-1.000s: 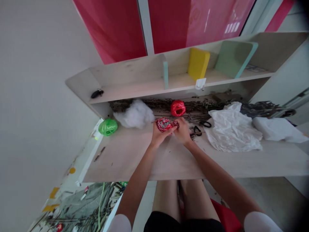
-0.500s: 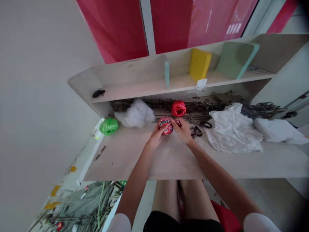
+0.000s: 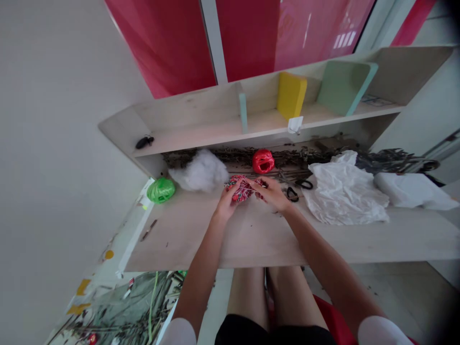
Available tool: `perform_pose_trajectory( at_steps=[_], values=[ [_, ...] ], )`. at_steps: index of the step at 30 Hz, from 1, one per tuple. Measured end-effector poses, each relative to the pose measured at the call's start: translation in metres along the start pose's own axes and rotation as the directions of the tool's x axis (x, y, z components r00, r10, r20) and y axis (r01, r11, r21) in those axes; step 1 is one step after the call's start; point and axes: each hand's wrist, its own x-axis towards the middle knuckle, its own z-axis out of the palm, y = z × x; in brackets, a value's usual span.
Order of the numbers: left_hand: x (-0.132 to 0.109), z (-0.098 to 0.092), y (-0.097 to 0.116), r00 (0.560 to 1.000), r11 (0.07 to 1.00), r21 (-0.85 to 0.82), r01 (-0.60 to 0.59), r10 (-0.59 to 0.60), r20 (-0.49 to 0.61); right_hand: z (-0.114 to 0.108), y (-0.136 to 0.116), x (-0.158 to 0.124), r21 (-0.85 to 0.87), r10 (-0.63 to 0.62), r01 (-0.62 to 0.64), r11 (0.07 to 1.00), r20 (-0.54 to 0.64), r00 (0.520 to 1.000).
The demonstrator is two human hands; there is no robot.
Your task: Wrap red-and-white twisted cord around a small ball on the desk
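Note:
A ball of red, white and green twine rests on the pale wooden desk, just in front of the shelf. My left hand curls round its left side. On the other side my right hand has its fingers closed on the ball's right edge, pinching the twine there. Behind them lies a plain red ball of twine. A green ball of twine sits at the desk's left end.
White stuffing lies left of the hands. Black scissors and crumpled white paper lie to the right. Dry twigs run along the back under a shelf holding yellow and green blocks. Plant stems litter the floor at lower left.
The striped ball has been turned between my hands and sits slightly lower on the desk. Both hands stay on it; the view shifted a little.

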Motion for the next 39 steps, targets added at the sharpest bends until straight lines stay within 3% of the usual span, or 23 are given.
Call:
perform_pose_trajectory(
  at_steps=[7,12,15,20,27,30,35,39],
  values=[
    [-0.003,-0.001,-0.003,0.997,0.999,0.042,0.023,-0.026,0.067,0.0,0.0,0.003,0.253,0.047,-0.019,0.967,-0.104,0.993],
    [-0.003,0.0,-0.001,1.0,0.999,0.037,0.023,-0.022,-0.004,-0.003,-0.001,0.005,0.436,0.154,-0.133,0.89,-0.012,0.988],
    [-0.003,0.001,0.001,0.998,0.999,0.029,0.036,-0.038,0.044,-0.006,-0.002,0.004,0.482,0.143,-0.148,0.864,0.046,0.989],
    [-0.006,0.005,0.0,0.992,0.999,0.034,0.027,-0.031,0.121,-0.008,0.002,0.005,0.445,0.097,-0.118,0.888,0.071,0.993],
    [-0.004,0.009,-0.001,0.994,0.992,0.074,-0.101,0.104,-0.044,-0.01,0.002,0.004,0.454,0.09,-0.128,0.882,0.104,0.99],
    [-0.004,0.008,-0.001,0.986,0.987,0.081,-0.141,0.147,-0.077,-0.01,0.001,0.003,0.375,0.099,-0.136,0.917,0.117,0.988],
    [0.002,0.005,-0.005,0.954,0.958,0.116,-0.261,0.274,-0.118,-0.01,0.009,0.006,0.161,-0.007,-0.002,0.987,0.06,0.998],
    [0.005,0.003,-0.009,0.939,0.943,0.155,-0.295,0.316,-0.135,-0.011,0.015,0.009,0.026,-0.016,0.015,1.0,0.034,0.999]
  ],
)
